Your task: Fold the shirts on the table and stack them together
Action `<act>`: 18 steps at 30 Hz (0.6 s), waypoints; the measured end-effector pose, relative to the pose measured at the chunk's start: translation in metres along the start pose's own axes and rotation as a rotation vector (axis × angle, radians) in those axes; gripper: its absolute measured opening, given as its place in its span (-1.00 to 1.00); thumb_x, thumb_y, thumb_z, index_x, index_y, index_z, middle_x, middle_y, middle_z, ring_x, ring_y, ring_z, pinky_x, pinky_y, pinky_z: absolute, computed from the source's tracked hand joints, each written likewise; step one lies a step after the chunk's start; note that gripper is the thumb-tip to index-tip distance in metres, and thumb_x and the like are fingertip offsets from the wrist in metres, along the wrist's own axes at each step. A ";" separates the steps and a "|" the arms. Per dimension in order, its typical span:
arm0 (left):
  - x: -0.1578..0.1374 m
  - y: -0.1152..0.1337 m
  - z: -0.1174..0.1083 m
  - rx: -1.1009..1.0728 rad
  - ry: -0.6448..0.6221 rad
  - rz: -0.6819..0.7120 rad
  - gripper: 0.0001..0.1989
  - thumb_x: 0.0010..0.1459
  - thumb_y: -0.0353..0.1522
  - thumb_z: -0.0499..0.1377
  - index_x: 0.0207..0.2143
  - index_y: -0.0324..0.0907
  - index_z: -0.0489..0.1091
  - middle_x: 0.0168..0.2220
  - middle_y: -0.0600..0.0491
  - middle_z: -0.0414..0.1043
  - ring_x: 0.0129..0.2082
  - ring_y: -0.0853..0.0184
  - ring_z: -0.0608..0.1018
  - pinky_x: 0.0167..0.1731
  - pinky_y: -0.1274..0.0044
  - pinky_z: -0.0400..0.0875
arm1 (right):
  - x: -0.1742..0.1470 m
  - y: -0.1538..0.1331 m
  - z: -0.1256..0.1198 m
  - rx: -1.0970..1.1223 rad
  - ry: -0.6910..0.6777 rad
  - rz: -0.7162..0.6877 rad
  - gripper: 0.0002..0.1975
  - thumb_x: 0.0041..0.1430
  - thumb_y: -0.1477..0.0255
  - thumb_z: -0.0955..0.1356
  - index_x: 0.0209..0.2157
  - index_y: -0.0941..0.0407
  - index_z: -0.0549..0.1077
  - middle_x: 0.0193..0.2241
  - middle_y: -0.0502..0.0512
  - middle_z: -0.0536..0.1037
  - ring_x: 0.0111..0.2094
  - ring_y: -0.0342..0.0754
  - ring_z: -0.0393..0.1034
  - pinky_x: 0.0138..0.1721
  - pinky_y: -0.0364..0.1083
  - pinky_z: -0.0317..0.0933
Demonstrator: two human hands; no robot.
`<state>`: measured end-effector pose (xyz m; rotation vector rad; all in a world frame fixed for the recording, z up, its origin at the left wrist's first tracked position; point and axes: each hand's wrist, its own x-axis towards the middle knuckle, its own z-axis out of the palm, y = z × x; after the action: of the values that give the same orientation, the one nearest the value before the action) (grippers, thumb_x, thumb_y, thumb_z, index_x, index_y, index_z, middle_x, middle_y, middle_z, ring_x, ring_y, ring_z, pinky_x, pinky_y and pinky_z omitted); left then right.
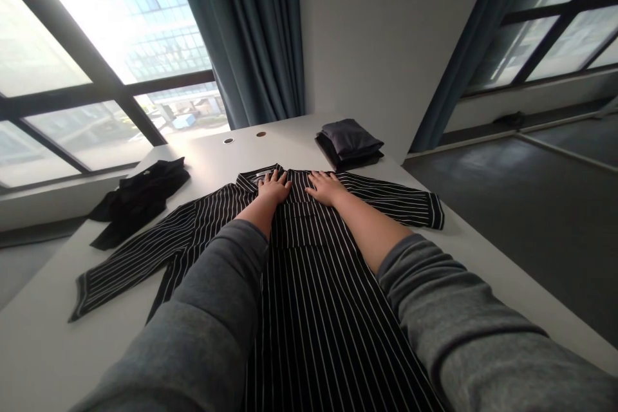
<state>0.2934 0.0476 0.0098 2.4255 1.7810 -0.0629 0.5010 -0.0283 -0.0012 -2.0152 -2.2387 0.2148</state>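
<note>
A black shirt with thin white stripes [309,270] lies spread over the white table, its collar at the far end and both sleeves stretched out to the sides. My left hand [274,187] rests flat near the collar, fingers spread. To its right, my right hand [326,188] presses flat on the upper part of the shirt, fingers also apart. Neither hand grips the cloth. My forearms, in pushed-up grey sleeves, hide parts of the shirt's body.
A crumpled black garment [140,199] lies at the table's left edge. Folded dark clothes [350,140] are stacked at the back right. The white table [212,161] has two round holes near its far edge. Curtains and windows stand beyond.
</note>
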 end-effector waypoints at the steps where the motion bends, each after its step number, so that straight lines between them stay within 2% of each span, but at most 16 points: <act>1: 0.002 0.001 0.000 -0.004 -0.005 -0.013 -0.25 0.38 0.10 -0.25 0.53 0.15 -0.11 0.57 0.12 -0.33 0.54 -0.09 -0.16 0.43 -0.04 -0.18 | 0.000 0.000 0.000 0.005 0.004 0.008 -0.21 0.45 -0.02 0.06 0.52 0.12 0.02 0.53 0.14 -0.09 0.53 0.16 -0.23 0.49 0.25 -0.31; 8: 0.015 0.009 0.000 -0.034 0.001 -0.096 -0.27 0.35 0.13 -0.27 0.51 0.27 -0.10 0.58 0.17 -0.34 0.53 -0.21 -0.17 0.36 -0.21 -0.21 | -0.002 0.000 0.001 0.026 0.016 0.009 -0.20 0.44 -0.02 0.05 0.51 0.17 0.03 0.53 0.15 -0.08 0.54 0.14 -0.23 0.49 0.25 -0.31; 13: 0.014 0.013 -0.005 -0.037 -0.021 -0.093 -0.34 0.36 0.09 -0.27 0.48 0.41 -0.10 0.58 0.21 -0.36 0.51 -0.36 -0.19 0.28 -0.34 -0.20 | -0.003 0.000 0.000 0.033 0.025 0.009 -0.20 0.43 -0.02 0.07 0.50 0.15 0.06 0.53 0.16 -0.06 0.53 0.15 -0.21 0.49 0.24 -0.31; 18: 0.010 0.015 -0.012 -0.019 -0.075 -0.091 -0.35 0.36 0.10 -0.29 0.47 0.46 -0.16 0.58 0.24 -0.43 0.50 -0.37 -0.22 0.25 -0.38 -0.21 | -0.003 -0.001 -0.001 0.029 0.016 0.008 -0.20 0.44 -0.02 0.06 0.51 0.16 0.04 0.53 0.17 -0.08 0.53 0.16 -0.22 0.49 0.26 -0.30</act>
<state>0.3103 0.0539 0.0218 2.2971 1.8490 -0.1433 0.5007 -0.0316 -0.0002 -2.0041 -2.2053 0.2295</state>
